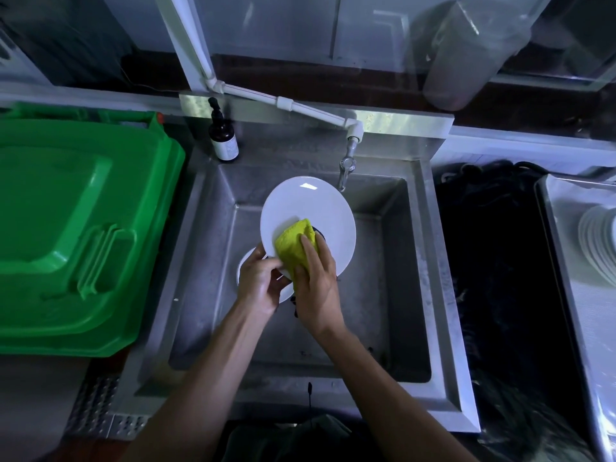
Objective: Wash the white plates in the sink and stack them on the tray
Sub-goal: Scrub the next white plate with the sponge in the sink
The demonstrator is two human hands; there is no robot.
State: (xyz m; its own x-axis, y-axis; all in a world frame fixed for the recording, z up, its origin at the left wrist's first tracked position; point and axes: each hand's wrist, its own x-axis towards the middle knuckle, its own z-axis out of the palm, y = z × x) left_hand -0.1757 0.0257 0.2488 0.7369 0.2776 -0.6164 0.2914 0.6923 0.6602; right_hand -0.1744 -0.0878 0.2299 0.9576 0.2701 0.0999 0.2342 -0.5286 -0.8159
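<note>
Plate (310,211) is held tilted over the sink (393,261), far rim toward the tap. Left hand (258,281) fingers grip its near-left rim; right hand (315,281) presses a yellow cloth (293,241) flat against its near face.

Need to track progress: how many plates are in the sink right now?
2: one plate held up in the left hand, and a second plate below it, mostly hidden. More could lie underneath.

I can read no text anywhere. The dark pump bottle (222,136), at eleven o'clock from the sink (430,261), has a white label, too blurred to read.
</note>
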